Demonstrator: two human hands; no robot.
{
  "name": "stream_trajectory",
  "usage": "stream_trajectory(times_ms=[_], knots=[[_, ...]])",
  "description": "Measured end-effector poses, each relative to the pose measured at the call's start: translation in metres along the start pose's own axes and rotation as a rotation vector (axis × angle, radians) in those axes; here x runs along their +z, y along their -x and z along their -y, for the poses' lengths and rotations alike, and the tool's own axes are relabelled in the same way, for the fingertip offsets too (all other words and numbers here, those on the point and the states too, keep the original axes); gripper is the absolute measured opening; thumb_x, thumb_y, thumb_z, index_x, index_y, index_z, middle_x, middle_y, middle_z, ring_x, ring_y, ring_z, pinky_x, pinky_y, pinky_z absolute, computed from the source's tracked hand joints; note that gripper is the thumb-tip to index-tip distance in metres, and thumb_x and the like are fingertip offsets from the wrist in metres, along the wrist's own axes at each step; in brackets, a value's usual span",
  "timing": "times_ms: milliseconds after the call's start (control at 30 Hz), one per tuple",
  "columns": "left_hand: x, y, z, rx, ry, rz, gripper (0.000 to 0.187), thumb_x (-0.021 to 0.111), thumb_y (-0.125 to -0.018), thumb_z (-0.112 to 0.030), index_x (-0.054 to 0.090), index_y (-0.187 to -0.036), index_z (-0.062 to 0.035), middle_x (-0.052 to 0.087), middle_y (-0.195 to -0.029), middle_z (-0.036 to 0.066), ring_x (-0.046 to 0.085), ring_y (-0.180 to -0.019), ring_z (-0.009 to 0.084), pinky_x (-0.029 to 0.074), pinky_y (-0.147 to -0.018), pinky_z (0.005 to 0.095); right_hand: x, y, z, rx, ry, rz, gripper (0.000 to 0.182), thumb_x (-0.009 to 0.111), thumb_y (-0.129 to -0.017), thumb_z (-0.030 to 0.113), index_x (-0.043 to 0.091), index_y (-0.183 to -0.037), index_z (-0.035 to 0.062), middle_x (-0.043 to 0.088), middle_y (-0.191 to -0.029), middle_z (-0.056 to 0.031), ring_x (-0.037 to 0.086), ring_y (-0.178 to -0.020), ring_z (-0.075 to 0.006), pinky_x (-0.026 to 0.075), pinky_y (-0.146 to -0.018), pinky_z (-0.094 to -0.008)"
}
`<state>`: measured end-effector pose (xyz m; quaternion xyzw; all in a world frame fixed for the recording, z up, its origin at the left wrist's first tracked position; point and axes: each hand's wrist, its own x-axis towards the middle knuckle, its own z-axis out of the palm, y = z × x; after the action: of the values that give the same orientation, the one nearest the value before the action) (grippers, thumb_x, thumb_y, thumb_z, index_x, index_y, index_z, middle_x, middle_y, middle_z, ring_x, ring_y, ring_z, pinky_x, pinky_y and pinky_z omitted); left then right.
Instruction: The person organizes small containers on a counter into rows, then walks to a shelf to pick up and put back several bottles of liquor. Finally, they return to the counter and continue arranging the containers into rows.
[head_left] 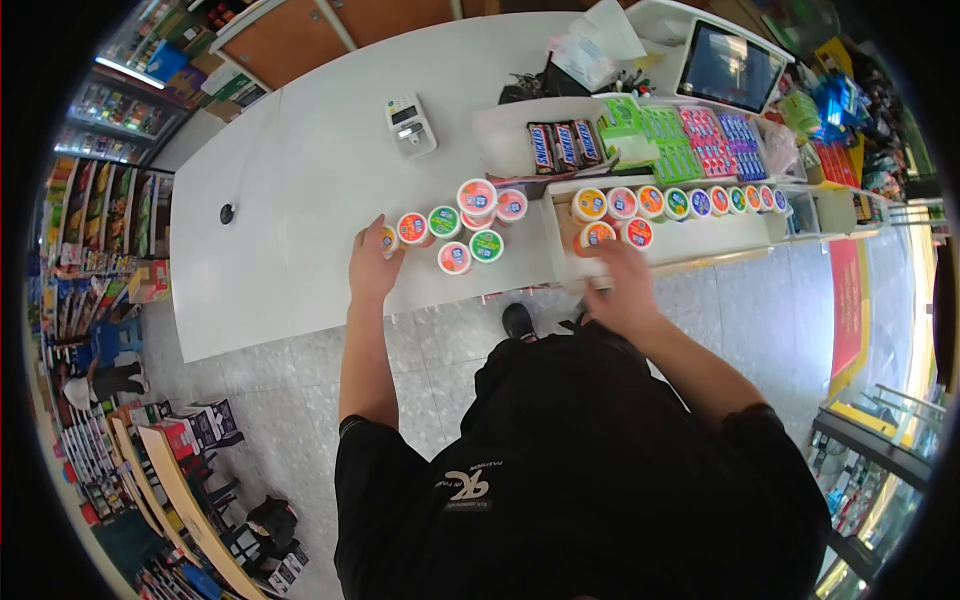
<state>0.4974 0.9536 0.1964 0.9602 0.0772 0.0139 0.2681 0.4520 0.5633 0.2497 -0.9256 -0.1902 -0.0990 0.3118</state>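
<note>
On the white counter, several round tubs with coloured lids stand in a loose group, among them a green-lidded tub (444,221) and one stacked tub (477,196) on top. My left hand (376,262) has its fingers around an orange-lidded tub (388,239) at the group's left end. To the right, a white tray (690,243) holds a row of similar tubs along its back side. My right hand (622,285) is at the tray's front left, its fingers by an orange-lidded tub (597,233); the fingertips are partly blurred. Beside that tub stands a red-lidded tub (637,233).
A card terminal (410,126) lies on the counter. Behind the tray are a box of Snickers bars (565,146), coloured candy packs (705,140) and a screen (731,66). A small black object (227,213) sits at the left. Shelves of goods (100,220) line the left side.
</note>
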Motion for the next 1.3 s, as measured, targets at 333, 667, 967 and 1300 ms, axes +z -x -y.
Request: stream_trajectory(times_ms=[333,667,967,1300], knots=[[-0.012,0.035,-0.017,-0.204,0.153,-0.132,0.062,0.077,-0.071,-0.013,0.049,-0.126,-0.0002,0.061,-0.114,0.017,0.061,-0.105,0.0288,0.049,-0.089,0.0343,0.101,-0.074,0.05,0.114,0.167,0.418,0.044,0.07,-0.075,0.03,0.054,-0.109,0.0089,0.058,-0.108,-0.0105,0.056,-0.107,-0.0278,0.045,-0.087,-0.0413],[-0.002,0.138,-0.044,-0.177,0.792,-0.029,0.058,0.079,-0.069,-0.007,0.052,-0.12,0.0025,0.063,-0.104,0.009,0.061,-0.097,0.016,0.048,-0.088,0.0306,0.081,-0.042,0.044,0.047,-0.055,0.251,0.042,0.073,-0.071,0.028,0.057,-0.105,0.0098,0.059,-0.102,-0.0108,0.057,-0.101,-0.0297,0.046,-0.086,-0.0415],[0.02,0.116,-0.121,0.128,0.699,0.209,0.057,0.081,-0.066,-0.01,0.055,-0.116,-0.0021,0.062,-0.106,0.009,0.062,-0.098,0.0201,0.048,-0.088,0.0327,-0.031,0.016,0.023,0.161,-0.182,0.188,0.053,0.079,-0.065,0.025,0.06,-0.11,0.0081,0.06,-0.097,-0.0118,0.061,-0.089,-0.0297,0.051,-0.077,-0.0386],[0.071,0.092,-0.277,0.589,0.464,0.303,0.056,0.078,-0.063,-0.014,0.058,-0.115,-0.0111,0.054,-0.117,0.01,0.055,-0.109,0.0309,0.049,-0.088,0.039,-0.091,0.083,-0.069,0.437,-0.1,-0.017,0.054,0.082,-0.062,0.022,0.055,-0.106,0.0051,0.06,-0.099,-0.0142,0.062,-0.091,-0.0326,0.051,-0.078,-0.0407]])
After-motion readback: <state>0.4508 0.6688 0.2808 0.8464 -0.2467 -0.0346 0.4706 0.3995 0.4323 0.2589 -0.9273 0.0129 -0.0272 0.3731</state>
